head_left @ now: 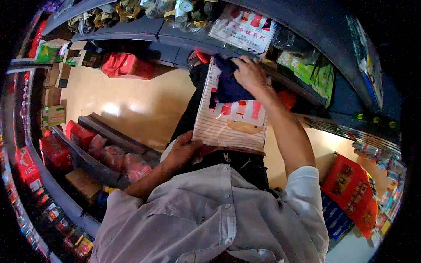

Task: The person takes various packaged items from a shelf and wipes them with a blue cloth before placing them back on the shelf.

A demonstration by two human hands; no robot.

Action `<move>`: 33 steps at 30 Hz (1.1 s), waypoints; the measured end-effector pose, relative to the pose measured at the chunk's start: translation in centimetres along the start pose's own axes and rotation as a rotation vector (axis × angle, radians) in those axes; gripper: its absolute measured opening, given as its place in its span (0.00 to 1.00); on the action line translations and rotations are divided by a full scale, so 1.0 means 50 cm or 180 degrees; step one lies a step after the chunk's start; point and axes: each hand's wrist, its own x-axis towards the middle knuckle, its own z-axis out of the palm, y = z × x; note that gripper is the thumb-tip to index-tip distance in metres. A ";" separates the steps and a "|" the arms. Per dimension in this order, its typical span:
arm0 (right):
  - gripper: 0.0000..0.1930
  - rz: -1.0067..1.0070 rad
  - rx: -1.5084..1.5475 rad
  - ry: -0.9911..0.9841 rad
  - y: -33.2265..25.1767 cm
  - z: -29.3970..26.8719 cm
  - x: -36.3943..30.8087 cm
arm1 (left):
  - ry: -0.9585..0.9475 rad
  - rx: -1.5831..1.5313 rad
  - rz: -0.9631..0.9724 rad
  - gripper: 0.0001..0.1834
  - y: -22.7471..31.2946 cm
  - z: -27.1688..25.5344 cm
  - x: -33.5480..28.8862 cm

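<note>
In front of my body is a flat, clear-wrapped package (206,131) with beige stripes, a printed card with red pictures and a tan patch. My left hand (182,149) grips it by its lower left corner, fingers partly hidden beneath. A crumpled dark blue cloth (230,85) lies over the upper part of the package. Closed on this cloth, my right hand (252,74) presses it against the package's top right area.
A similar white package (245,28) rests on the dark shelf ahead, with green packets (307,72) to its right. Red boxes (125,65) stand on the floor at the far left. Lower left, a grey shelf (105,162) holds red bagged goods. Red cartons (351,193) are at right.
</note>
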 end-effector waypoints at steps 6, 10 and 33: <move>0.21 0.0698 0.0577 0.0085 0.049 -0.073 -0.121 | -0.0175 -0.1473 -0.0250 0.19 0.006 0.003 0.008; 0.20 0.0474 0.1226 -0.0194 -0.014 -0.087 -0.249 | -0.0057 -0.2045 -0.0544 0.25 -0.066 -0.029 0.073; 0.13 0.0247 0.0998 -0.1375 0.082 -0.191 -0.283 | 0.0200 -0.1753 -0.0358 0.30 -0.006 -0.004 0.110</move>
